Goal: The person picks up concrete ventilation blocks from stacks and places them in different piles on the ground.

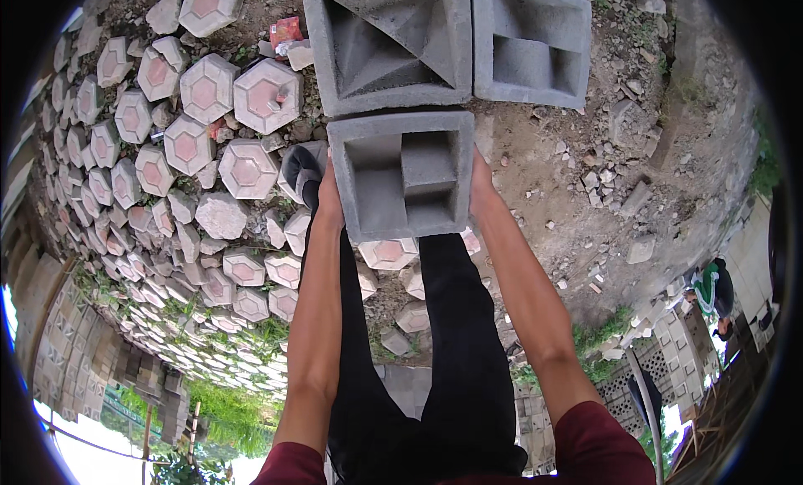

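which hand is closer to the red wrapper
Left. The left hand is at the left side of the block, with the wrapper ahead and to its left; the right hand is at the block's right side, farther across.

Many pale grey hexagonal concrete pavers with pink centres (189, 143) are covering the ground on the left, some leaning on their neighbours. A small crumpled red packet (285, 30) is lying near the top, while a rough pale grey hexagonal slab (222, 215) is resting lower down. Bare brown soil (535, 221) is stretching across the right, where broken grey rubble (637, 198) is lying scattered. Near the right rim, a person in dark and green clothing (723, 292) is appearing small and distorted. Patterned pale grey blocks (67, 343) are standing at lower left, and bright green leafy foliage (230, 418) is growing beyond.
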Demonstrator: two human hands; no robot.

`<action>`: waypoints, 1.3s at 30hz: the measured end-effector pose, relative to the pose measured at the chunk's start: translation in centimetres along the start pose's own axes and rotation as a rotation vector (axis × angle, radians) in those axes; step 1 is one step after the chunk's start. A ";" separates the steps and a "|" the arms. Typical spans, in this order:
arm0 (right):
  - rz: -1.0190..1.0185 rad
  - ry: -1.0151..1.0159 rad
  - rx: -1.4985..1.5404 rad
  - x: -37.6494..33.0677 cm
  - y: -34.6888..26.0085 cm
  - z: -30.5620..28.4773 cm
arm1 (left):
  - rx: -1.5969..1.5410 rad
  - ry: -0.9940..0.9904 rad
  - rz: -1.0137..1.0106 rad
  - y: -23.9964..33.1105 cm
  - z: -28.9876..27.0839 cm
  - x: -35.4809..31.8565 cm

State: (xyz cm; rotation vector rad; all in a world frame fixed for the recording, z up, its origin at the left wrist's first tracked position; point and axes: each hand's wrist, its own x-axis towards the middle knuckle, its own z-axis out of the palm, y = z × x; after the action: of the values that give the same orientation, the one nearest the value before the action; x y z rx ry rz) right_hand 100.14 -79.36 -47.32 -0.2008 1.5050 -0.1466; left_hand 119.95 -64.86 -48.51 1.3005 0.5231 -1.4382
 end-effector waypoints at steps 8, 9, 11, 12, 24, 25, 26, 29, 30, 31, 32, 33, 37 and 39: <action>-0.083 -0.055 -0.005 0.7 0.1 0.1 | 0.054 0.021 0.013 0.5 0.1 0.7; -0.078 -0.060 0.006 0.8 0.1 0.0 | 0.057 0.032 0.008 0.6 0.3 0.6; -0.081 -0.085 0.008 0.9 -0.2 0.0 | 0.040 0.039 0.024 0.8 1.2 0.2; -0.082 -0.097 0.009 0.9 -0.4 0.1 | 0.031 0.042 0.032 0.9 1.5 0.0; -0.094 -0.044 0.009 -0.1 -1.7 1.7 | 0.040 0.060 -0.010 1.1 1.4 0.4; -0.087 -0.040 0.003 0.0 -1.7 1.7 | 0.039 0.054 -0.011 1.1 1.3 0.4; -0.080 -0.037 -0.005 0.1 -1.6 1.6 | 0.036 0.048 -0.010 1.1 1.2 0.5; -0.073 -0.020 -0.006 0.8 -1.3 1.1 | 0.021 0.043 0.008 1.0 1.3 0.5; -0.074 -0.012 -0.002 1.2 -1.2 0.9 | 0.015 0.041 0.016 1.0 1.6 0.4; -0.073 -0.010 0.003 1.5 -1.1 0.6 | 0.015 0.048 0.010 1.1 1.8 0.6; -0.066 -0.012 0.007 1.4 -1.0 0.6 | 0.014 0.061 0.004 1.1 1.6 0.6; -0.060 -0.013 0.011 1.3 -1.0 0.7 | 0.013 0.073 -0.002 1.1 1.6 0.6; -0.140 -0.065 0.012 1.5 -1.0 0.6 | -0.001 0.050 0.015 0.7 1.1 1.0; -0.154 -0.094 0.031 1.3 -1.1 1.1 | -0.037 0.086 0.015 0.5 1.0 1.2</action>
State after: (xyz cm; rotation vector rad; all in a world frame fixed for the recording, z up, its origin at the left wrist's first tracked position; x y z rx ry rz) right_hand 101.31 -80.69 -48.31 -0.2949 1.3924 -0.2803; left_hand 120.16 -66.33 -49.09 1.3387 0.5931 -1.3583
